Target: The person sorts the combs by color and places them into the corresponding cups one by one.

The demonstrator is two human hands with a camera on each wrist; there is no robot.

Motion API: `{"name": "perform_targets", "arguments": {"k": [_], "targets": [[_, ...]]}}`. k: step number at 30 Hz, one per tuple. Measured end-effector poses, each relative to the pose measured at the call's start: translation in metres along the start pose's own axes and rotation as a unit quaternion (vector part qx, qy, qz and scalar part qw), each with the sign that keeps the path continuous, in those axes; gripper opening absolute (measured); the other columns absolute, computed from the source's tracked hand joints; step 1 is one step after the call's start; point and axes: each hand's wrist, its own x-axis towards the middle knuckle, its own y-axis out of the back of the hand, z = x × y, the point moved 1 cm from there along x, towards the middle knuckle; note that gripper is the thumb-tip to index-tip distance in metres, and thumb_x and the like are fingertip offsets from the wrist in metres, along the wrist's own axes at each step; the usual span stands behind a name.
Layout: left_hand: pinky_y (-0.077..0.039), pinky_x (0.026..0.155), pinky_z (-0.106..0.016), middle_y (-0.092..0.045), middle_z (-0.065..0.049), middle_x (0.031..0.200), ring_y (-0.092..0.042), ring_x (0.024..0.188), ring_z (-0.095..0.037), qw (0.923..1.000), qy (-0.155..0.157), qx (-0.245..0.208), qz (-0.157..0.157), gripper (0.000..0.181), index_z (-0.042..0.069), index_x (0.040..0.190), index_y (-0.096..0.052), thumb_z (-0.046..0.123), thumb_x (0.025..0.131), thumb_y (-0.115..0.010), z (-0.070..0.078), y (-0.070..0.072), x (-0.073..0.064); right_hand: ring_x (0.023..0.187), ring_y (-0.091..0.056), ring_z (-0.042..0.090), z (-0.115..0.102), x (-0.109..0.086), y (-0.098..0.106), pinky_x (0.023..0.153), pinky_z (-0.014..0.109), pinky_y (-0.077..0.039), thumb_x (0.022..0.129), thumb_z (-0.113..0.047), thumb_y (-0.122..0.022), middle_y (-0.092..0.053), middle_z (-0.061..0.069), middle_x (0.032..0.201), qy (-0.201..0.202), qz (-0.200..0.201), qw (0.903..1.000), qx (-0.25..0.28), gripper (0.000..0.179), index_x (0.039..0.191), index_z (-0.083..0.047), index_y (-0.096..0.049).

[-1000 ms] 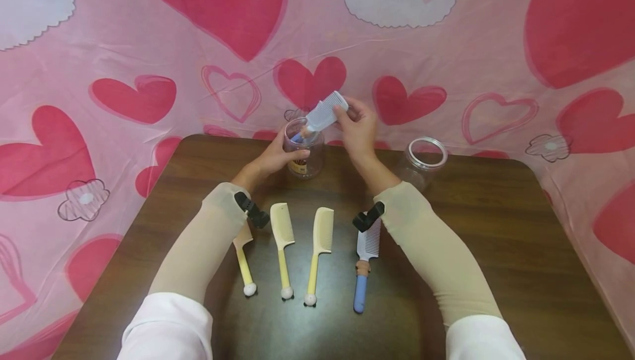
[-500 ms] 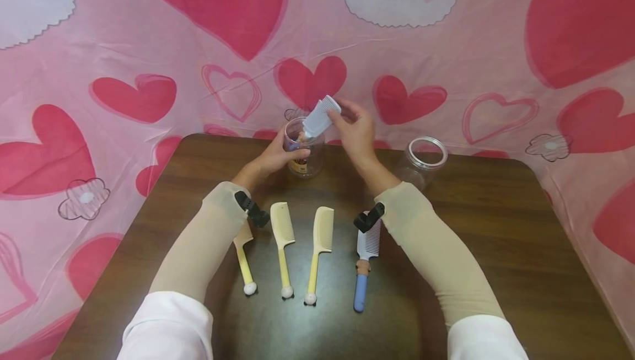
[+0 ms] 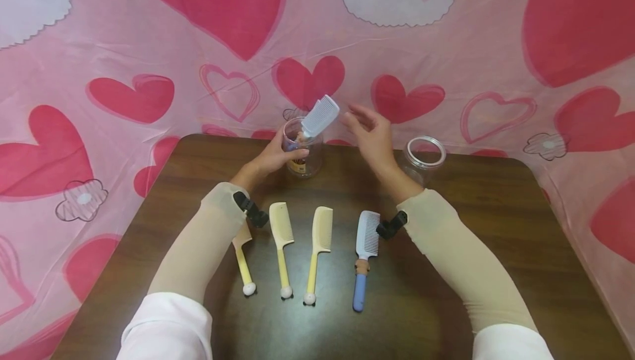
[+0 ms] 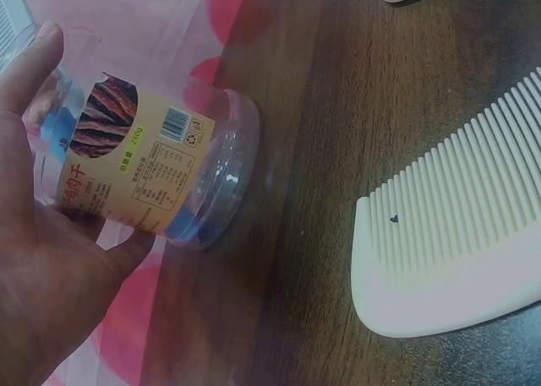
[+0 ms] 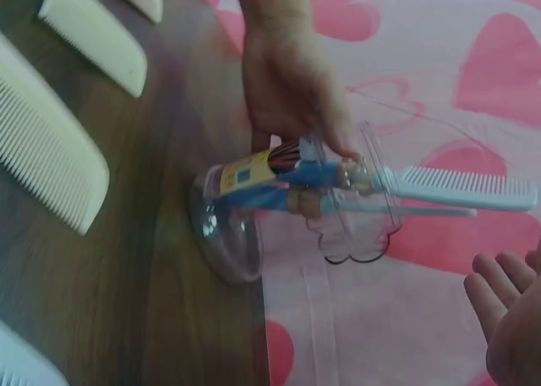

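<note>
My left hand (image 3: 272,159) grips a clear plastic jar (image 3: 315,162) at the back of the table, thumb across its front. In the left wrist view its paper label (image 4: 127,149) faces the camera. Two light-blue combs (image 5: 461,187) stand in the jar handles down, as the right wrist view shows. Their toothed ends stick out past the rim and lean right; their blue handles (image 5: 254,198) show through the wall. My right hand (image 3: 374,136) is apart from the combs, just right of them, fingers loosely bent with nothing in them.
A second clear jar (image 3: 426,164) stands at the right, beside my right wrist. Nearer lie three yellow-handled combs (image 3: 281,230) in a row, the leftmost partly under my left sleeve, and one blue-handled comb (image 3: 367,236). A pink heart-printed cloth (image 3: 198,35) hangs behind the table.
The comb in my right hand went lower into the jar, and the hand let go of it and moved right. My left hand kept hold of the jar.
</note>
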Motion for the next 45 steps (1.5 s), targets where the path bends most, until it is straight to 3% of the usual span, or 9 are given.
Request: {"name": "perform_targets", "arguments": {"k": [6,15,22,29,36,45], "targets": [[-0.023,0.122,-0.055,-0.034,-0.01,0.158,-0.033,0.147,-0.03,1.0,0.0,0.003,0.0,0.086,0.023,0.159,-0.021,0.018,0.092,-0.075,0.001,0.001,0.0,0.123,-0.062,0.029,-0.018,-0.018,0.015,0.101,0.035,-0.052,0.098,-0.013,-0.069,-0.064,0.02,0.134,-0.018,-0.043,0.9963,-0.072,0.044,0.137,0.004,-0.06],[-0.02,0.123,-0.054,-0.031,-0.013,0.16,-0.03,0.149,-0.031,0.9998,0.004,-0.013,-0.015,0.088,0.021,0.161,-0.018,0.012,0.093,-0.073,0.002,0.002,0.0,0.123,-0.063,0.029,-0.004,-0.046,0.039,0.105,0.04,-0.049,0.096,-0.016,-0.072,-0.064,0.019,0.134,-0.037,-0.116,0.9837,-0.133,0.049,0.139,0.002,-0.059],[-0.02,0.122,-0.056,-0.031,-0.016,0.16,-0.031,0.148,-0.035,0.9998,0.007,-0.009,-0.018,0.088,0.019,0.161,-0.017,0.011,0.093,-0.073,0.002,0.001,0.0,0.123,-0.063,0.033,0.0,-0.071,0.057,0.102,0.046,-0.051,0.095,-0.029,-0.075,-0.062,0.016,0.138,-0.09,-0.154,0.9591,-0.219,0.055,0.141,-0.003,-0.058],[-0.022,0.122,-0.054,-0.034,-0.012,0.158,-0.034,0.146,-0.031,1.0,-0.002,0.004,-0.006,0.086,0.024,0.16,-0.018,0.017,0.094,-0.073,-0.002,0.001,-0.001,0.114,-0.068,0.035,0.007,-0.092,0.068,0.097,0.048,-0.054,0.094,-0.024,-0.075,-0.068,0.023,0.126,-0.113,-0.194,0.9424,-0.248,0.053,0.137,0.003,-0.059],[-0.022,0.122,-0.055,-0.034,-0.012,0.157,-0.035,0.145,-0.032,0.9999,0.008,0.007,-0.007,0.087,0.026,0.16,-0.017,0.02,0.094,-0.073,-0.001,0.001,-0.001,0.108,-0.068,0.036,0.014,-0.108,0.075,0.092,0.049,-0.057,0.095,-0.028,-0.074,-0.068,0.025,0.121,-0.134,-0.228,0.9196,-0.29,0.056,0.135,0.008,-0.058],[-0.018,0.122,-0.057,-0.03,-0.016,0.16,-0.03,0.148,-0.035,0.9995,0.024,-0.008,-0.019,0.091,0.02,0.161,-0.015,0.015,0.092,-0.073,0.005,0.001,-0.002,0.094,-0.067,0.029,0.033,-0.12,0.077,0.086,0.047,-0.057,0.092,-0.03,-0.077,-0.07,0.017,0.102,-0.15,-0.255,0.8909,-0.345,0.059,0.129,0.012,-0.06]]}}
